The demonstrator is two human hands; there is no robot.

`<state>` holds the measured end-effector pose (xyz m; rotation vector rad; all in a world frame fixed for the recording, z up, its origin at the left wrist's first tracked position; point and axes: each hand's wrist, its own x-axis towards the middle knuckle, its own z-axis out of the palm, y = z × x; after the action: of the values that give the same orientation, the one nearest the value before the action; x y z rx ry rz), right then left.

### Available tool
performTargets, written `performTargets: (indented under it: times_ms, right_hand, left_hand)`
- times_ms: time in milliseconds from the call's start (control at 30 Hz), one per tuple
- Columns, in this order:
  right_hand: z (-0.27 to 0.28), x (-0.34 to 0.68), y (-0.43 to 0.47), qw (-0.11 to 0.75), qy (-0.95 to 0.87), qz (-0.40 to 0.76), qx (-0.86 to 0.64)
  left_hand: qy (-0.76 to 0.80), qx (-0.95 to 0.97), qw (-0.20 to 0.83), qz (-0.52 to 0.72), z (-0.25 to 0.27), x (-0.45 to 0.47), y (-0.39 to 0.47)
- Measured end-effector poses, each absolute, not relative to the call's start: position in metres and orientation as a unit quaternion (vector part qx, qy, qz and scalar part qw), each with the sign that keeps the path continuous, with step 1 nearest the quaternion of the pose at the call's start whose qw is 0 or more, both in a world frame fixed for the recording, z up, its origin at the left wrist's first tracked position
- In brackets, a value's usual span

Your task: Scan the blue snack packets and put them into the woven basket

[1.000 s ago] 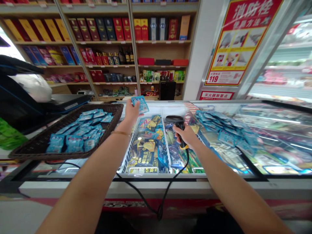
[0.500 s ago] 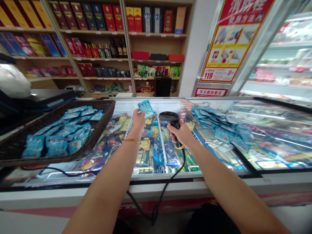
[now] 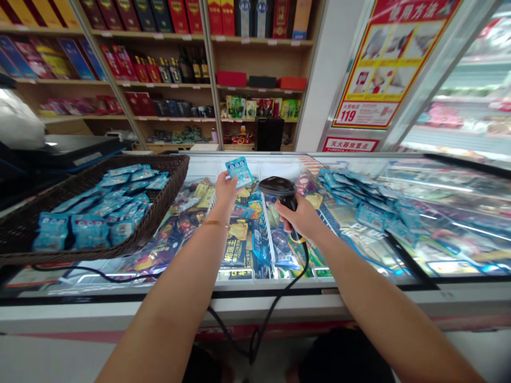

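Observation:
My left hand point(image 3: 225, 192) is closed on the lower left edge of a small blue packet point(image 3: 240, 172), held up above the freezer with its printed face toward me. In my right hand point(image 3: 297, 215) is a black handheld barcode scanner point(image 3: 278, 186), its grip wrapped by my fingers and its head pointing left toward the packet. A gap separates scanner and packet. More packets of the same blue lie in a brown wicker basket point(image 3: 181, 173) at the left. On the right, a loose pile of blue packets point(image 3: 361, 197) rests on the freezer's glass top.
Under the glass of the chest freezer point(image 3: 120, 311) are wire baskets of bagged frozen goods. The scanner's black cable point(image 3: 275, 306) hangs over the front edge in a loop. Behind stand wooden shelves point(image 3: 259, 66) of boxes and bottles, and a red-and-yellow poster point(image 3: 393, 64).
The view has tipped slightly downward, so the shelves and poster sit higher. Both hands keep their holds; the packet and scanner have barely moved relative to each other.

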<state>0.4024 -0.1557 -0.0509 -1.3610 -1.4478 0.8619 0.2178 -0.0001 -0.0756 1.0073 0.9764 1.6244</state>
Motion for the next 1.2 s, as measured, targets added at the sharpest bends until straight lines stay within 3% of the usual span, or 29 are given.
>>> performTargets:
  times_ms: [400,667,1200]
  right_hand:
    - [-0.049,0.401,-0.155,0.463,-0.577,0.355,-0.572]
    - [-0.036,0.417,-0.155,0.503,-0.551,0.386,-0.543]
    - [-0.012,0.628,-0.242,0.588,-0.373,0.275,-0.663]
  left_hand:
    - [0.409,0.411,0.477,0.66,-0.077,0.219,-0.001]
    - [0.437,0.321,0.557,0.629,-0.068,0.248,-0.021]
    - [0.386,0.417,0.68,0.464,-0.015,0.502,-0.05]
